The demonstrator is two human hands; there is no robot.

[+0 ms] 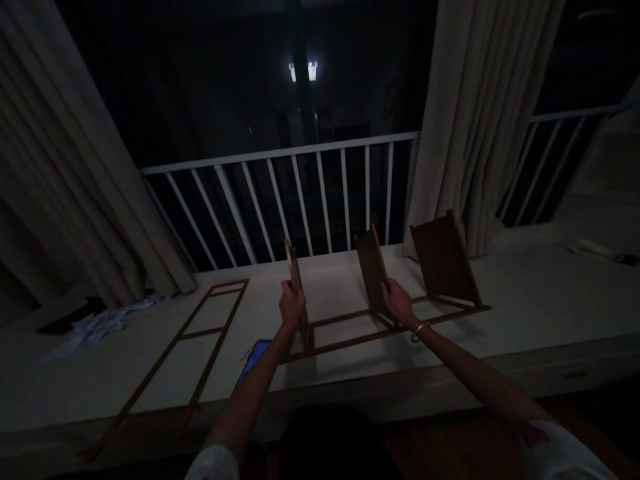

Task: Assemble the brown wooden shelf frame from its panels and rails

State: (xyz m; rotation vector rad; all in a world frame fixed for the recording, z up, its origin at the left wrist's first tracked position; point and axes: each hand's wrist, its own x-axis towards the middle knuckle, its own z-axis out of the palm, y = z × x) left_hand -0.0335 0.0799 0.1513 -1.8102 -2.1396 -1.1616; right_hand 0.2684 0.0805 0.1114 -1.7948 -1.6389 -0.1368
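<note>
A wooden ladder-like side frame (pixel 345 344) lies flat on the white window ledge, with three brown boards standing up from it. My left hand (pixel 292 305) is closed around the edge of the leftmost board (pixel 294 267), which shows nearly edge-on. On the middle board (pixel 369 270), my right hand (pixel 399 301) grips the near edge low down, close to the frame; a bracelet circles that wrist. The rightmost board (pixel 444 261) leans upright at the frame's far end, with neither hand on it. Where the boards meet the frame is too dark to make out any fastening.
A second wooden ladder-like frame (pixel 203 333) lies to the left, its near end past the ledge's edge. A lit phone (pixel 253 360) is partly behind my left forearm. Crumpled cloth or paper (pixel 107 321) lies far left. White railing (pixel 295 152) and curtains (pixel 460 120) stand behind.
</note>
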